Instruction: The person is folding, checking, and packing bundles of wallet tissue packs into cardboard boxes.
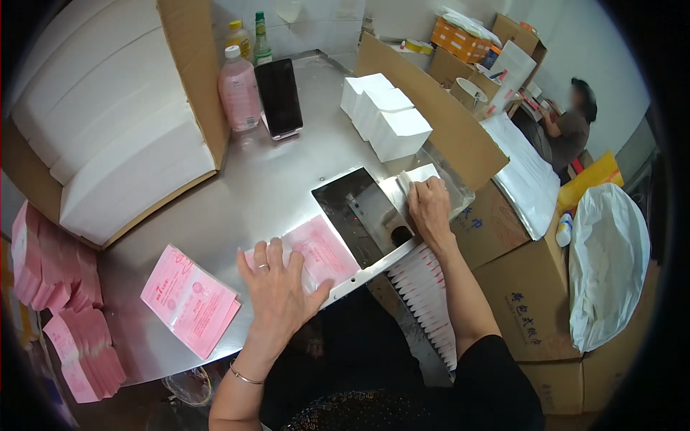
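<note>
My left hand (pixel 277 291) lies with spread fingers on a flat pink printed plastic packet (pixel 325 248) at the table's front edge. A ring and a bangle show on that arm. Right of the packet is a dark rectangular opening (pixel 356 215) in the metal tabletop. Beyond it, my right hand (pixel 431 208) has its fingers curled over a small white stack of folded tissues (pixel 420 173); its fingertips are partly hidden. Left of my left hand rests a pile of pink packets (pixel 188 298). Below the opening runs a row of white packs with red marks (pixel 424 298).
White tissue blocks (pixel 388 118) stand at the back beside a cardboard divider (pixel 431 108). A large carton of white stacks (pixel 144 169), a phone on a stand (pixel 279 97) and a pink bottle (pixel 238 90) are left. Cartons (pixel 532 309) stand right; another person (pixel 571 129) sits farther back.
</note>
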### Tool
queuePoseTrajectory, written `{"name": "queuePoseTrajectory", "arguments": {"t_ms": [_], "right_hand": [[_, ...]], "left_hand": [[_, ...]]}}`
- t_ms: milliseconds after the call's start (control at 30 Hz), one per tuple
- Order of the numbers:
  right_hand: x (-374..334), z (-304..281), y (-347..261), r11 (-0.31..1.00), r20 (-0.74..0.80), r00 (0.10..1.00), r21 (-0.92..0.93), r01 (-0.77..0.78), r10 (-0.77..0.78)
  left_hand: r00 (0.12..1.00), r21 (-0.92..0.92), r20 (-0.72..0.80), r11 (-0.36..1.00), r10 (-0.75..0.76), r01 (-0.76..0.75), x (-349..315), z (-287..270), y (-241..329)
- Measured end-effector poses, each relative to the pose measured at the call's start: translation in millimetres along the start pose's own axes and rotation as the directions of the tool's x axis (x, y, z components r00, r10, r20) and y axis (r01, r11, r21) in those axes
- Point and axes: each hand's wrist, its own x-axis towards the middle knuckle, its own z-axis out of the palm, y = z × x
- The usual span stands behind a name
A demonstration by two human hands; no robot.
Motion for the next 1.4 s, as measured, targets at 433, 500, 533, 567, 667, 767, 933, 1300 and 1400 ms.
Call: {"name": "queuePoseTrajectory", "arguments": {"t_ms": [433,500,533,567,667,767,933,1300,1400], "right_hand": [[-4.3,-20.3,-14.0,0.963,-0.195,0.976,0.228,0.143,-0.098],[-34.0,-25.4,-71.4,0.812,-0.231,0.87,0.317,0.49,-0.435],[-46.9,-54.0,-108.4,0.67,-0.148,0.788,0.447,0.593,-0.598],[-70.6,-63.0,-127.5,0.518,-0.042,0.644,0.555,0.65,-0.763],[-85.0,-51.8,-148.0,0.615,-0.077,0.708,0.435,0.658,-0.702],[-42.3,3.5,-150.3,0.794,0.146,0.797,0.298,0.53,-0.586],[-17.1,38.0,-112.7,0.883,0.321,0.885,0.432,0.181,-0.338],[-10.4,-30.2,-53.7,0.997,-0.085,0.995,-0.066,0.042,-0.048],[-24.2,-14.0,-38.6,0.985,0.196,0.979,-0.172,-0.015,0.049]], "left_hand": [[0.988,-0.337,0.051,0.934,0.145,-0.119,-11.2,5.2,14.1],[0.987,-0.35,0.1,0.933,0.128,-0.086,-17.0,-1.3,11.2],[0.989,-0.334,0.144,0.942,0.029,0.021,-18.8,-4.5,3.5],[0.983,-0.329,0.179,0.938,-0.048,0.106,-16.0,-8.5,-0.6],[0.983,-0.29,0.185,0.955,-0.006,0.06,-13.3,-11.3,-4.7],[0.99,-0.355,0.137,0.935,0.046,0.006,-10.5,-9.7,12.9],[0.978,-0.283,0.182,0.947,-0.1,0.149,-28.8,-43.5,-9.4],[0.838,0.411,0.028,0.77,-0.545,0.488,-95.1,-38.3,-76.9],[0.826,0.274,0.183,0.835,-0.533,0.478,-70.2,-42.6,-83.5]]}}
